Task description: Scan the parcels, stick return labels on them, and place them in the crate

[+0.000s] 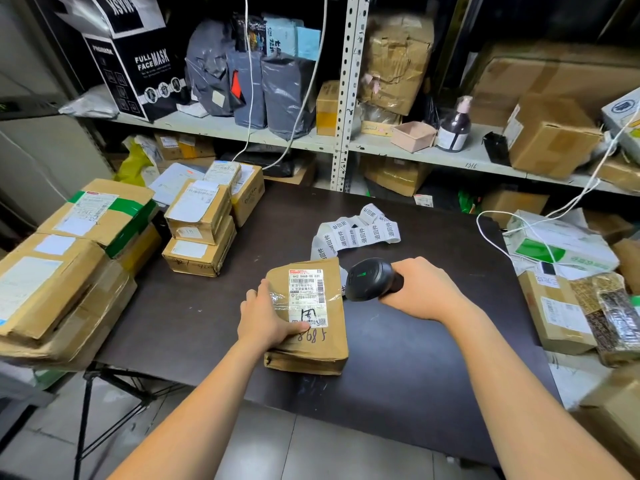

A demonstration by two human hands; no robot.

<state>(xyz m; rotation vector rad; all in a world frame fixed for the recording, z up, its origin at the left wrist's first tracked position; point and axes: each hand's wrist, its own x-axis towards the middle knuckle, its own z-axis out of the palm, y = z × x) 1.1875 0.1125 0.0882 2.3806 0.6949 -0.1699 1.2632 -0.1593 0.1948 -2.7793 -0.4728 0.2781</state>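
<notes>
A brown paper parcel (329, 337) with a white shipping label lies on the dark table (415, 375) in front of me. My left hand (266, 317) grips its left edge, thumb lying across the top near the label. My right hand (422, 289) holds a black barcode scanner (367, 278) by its handle, with the scanner head just right of the parcel's top corner. A strip of white return labels (356, 230) lies crumpled on the table behind the parcel. No crate is in view.
Stacks of cardboard parcels (201, 223) stand at the table's left, larger boxes (69, 265) further left. More parcels (561, 313) and a white cable (502, 233) crowd the right edge. Metal shelving (346, 98) full of packages rises behind.
</notes>
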